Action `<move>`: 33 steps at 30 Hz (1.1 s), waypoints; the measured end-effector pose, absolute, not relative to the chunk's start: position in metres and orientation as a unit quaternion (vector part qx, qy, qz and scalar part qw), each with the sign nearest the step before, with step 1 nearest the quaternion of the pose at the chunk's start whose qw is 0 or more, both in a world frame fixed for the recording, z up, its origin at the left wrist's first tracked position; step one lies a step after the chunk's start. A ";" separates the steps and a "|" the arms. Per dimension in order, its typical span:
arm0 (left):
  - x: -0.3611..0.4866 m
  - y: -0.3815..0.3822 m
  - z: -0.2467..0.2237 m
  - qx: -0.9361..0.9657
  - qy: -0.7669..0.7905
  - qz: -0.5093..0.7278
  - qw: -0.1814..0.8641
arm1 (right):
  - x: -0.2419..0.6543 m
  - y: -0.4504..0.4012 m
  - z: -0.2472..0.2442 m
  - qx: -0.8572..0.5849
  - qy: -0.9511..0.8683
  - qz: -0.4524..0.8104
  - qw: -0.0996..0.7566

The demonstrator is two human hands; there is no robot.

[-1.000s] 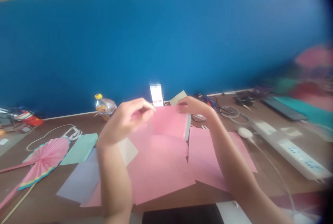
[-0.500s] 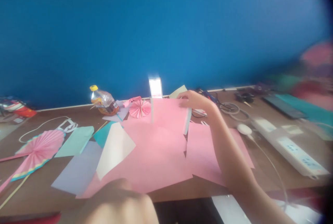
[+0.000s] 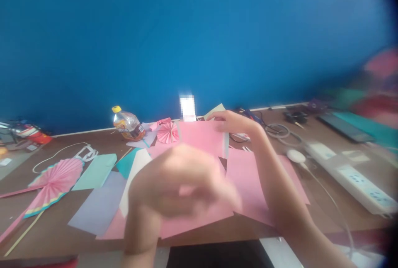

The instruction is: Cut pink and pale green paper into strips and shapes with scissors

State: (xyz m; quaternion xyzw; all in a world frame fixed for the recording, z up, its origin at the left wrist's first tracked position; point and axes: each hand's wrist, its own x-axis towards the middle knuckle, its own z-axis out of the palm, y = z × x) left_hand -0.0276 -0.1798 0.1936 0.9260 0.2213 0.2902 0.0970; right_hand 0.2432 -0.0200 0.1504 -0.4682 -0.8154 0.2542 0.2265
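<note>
**Right hand at the far edge of a pink panel; left hand curled above pink paper**

The right hand (image 3: 231,123) is bent at the wrist, fingers partly curled, with the fingertips at the far right corner of the pink panel (image 3: 200,137). Contact appears likely; whether the fingers pinch the panel or merely rest on it cannot be told. The panel sits towards the back edge of the table (image 3: 214,230), with greyish strips along its left and right sides.

The left hand (image 3: 183,181) is blurred and loosely curled, nearer the front edge of the table than the panel. Pink shows through the gap between thumb and fingers — whether anything is held there cannot be determined. Beneath this hand a large pink sheet (image 3: 214,215) reaches towards the front edge; a second pink sheet (image 3: 245,185) lies to its right, below the right forearm.

Left of the left hand are a white sheet (image 3: 135,172), a lavender sheet (image 3: 99,205) and a mint-green piece (image 3: 96,170). A pleated pink fan (image 3: 59,181) lies towards the left edge. Near the back edge are a small pink rosette (image 3: 168,132), a yellow-capped bottle (image 3: 127,125) — tilted — and a bright screen (image 3: 188,112) just behind the panel. A white power strip (image 3: 357,183) lies towards the right edge.
</note>
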 end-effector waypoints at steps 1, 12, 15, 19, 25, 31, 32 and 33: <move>-0.010 -0.152 0.198 0.928 0.230 0.273 0.111 | 0.243 -0.022 0.152 -0.459 -0.817 0.258 0.236; 0.035 -0.033 0.147 0.782 0.399 0.366 0.308 | 0.243 -0.029 0.163 -0.460 -0.784 0.206 0.362; 0.031 -0.018 0.139 0.759 0.402 0.332 0.390 | 0.244 -0.022 0.156 -0.466 -0.766 0.215 0.386; 0.033 -0.004 0.126 0.733 0.367 0.280 0.500 | 0.245 -0.015 0.149 -0.459 -0.785 0.230 0.346; 0.035 0.005 0.115 0.738 0.345 0.352 0.461 | 0.241 -0.014 0.145 -0.448 -0.806 0.229 0.313; 0.041 0.028 0.071 0.666 0.404 0.389 0.493 | 0.237 0.005 0.120 -0.465 -0.818 0.164 0.296; 0.043 0.031 0.059 0.635 0.417 0.403 0.511 | 0.237 0.011 0.111 -0.474 -0.818 0.158 0.284; 0.046 0.033 0.046 0.607 0.423 0.417 0.527 | 0.236 0.016 0.102 -0.486 -0.818 0.150 0.270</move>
